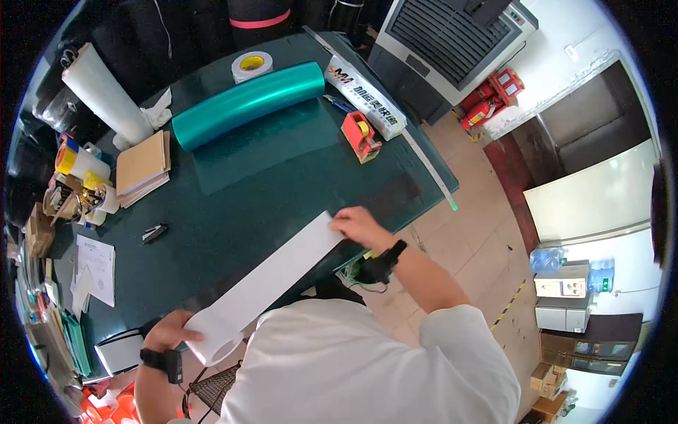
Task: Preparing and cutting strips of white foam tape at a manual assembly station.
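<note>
A wide white strip (272, 279) stretches between my two hands above the near edge of the dark green table (233, 226). Its roll (215, 346) is at the left end, and my left hand (171, 330) grips its side. At the other end, my right hand (359, 227) pinches the strip's free corner. Whether the strip is paper, film or label stock I cannot tell. Both wrists wear black straps, the right one (381, 263) carrying a small black device.
A green film roll (247, 106) lies across the far table, near a tape roll (252, 65), a red tape dispenser (361, 138), a white packet (367, 95) and a long ruler (432, 169). Leftward are a stapler (155, 233), brown envelopes (143, 166) and a printed sheet (95, 268).
</note>
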`<move>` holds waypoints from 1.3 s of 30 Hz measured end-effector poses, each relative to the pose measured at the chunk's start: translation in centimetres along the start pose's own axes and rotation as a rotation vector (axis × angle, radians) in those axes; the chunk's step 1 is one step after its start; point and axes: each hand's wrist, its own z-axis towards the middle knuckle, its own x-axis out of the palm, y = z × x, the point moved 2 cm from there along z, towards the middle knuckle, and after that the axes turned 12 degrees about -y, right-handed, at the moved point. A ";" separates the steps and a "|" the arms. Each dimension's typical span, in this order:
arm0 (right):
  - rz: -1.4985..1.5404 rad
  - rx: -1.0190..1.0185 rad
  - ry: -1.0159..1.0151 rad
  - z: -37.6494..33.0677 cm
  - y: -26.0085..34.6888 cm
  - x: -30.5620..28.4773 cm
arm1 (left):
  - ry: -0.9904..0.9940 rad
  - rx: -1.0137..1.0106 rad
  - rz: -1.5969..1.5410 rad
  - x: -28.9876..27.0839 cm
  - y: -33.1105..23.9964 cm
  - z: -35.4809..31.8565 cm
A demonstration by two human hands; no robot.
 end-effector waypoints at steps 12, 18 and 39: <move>-0.337 0.028 -0.613 7.0 -10.0 -17.6 | -0.278 -0.141 0.294 -5.1 -1.8 -4.5; -0.383 0.091 -0.653 8.4 -11.3 -18.4 | -0.371 -0.218 0.667 -5.8 -2.4 -2.7; -0.315 0.058 -0.671 9.6 -12.1 -19.0 | -0.415 -0.316 0.714 -10.9 2.0 -0.6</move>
